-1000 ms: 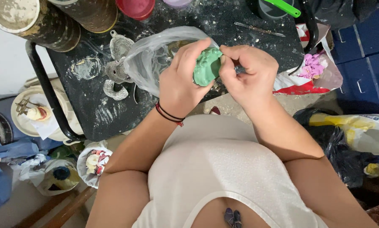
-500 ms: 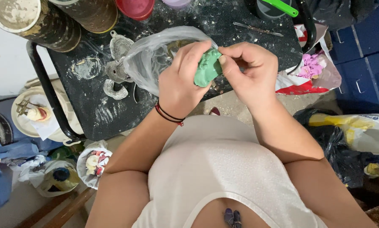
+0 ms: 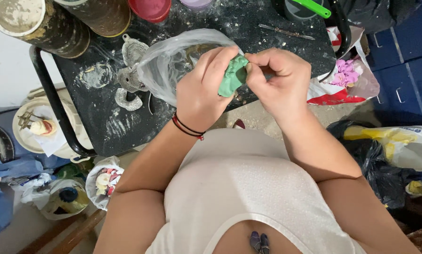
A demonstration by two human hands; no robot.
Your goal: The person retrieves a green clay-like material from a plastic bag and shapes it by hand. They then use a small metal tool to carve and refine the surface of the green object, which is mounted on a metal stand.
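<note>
A lump of green putty-like material sits between both hands above the near edge of a black dusty table. My left hand wraps around its left side, with red and black cords on the wrist. My right hand pinches its upper right edge with thumb and forefinger. A clear plastic bag lies right behind my left hand, touching it.
Grey perforated metal trays lie left of the bag. Large dirty cans, a red bowl and a thin metal tool stand farther back. Bags and clutter crowd the floor on both sides.
The hands and green lump have barely shifted; the right fingers have slid slightly along its upper edge.
</note>
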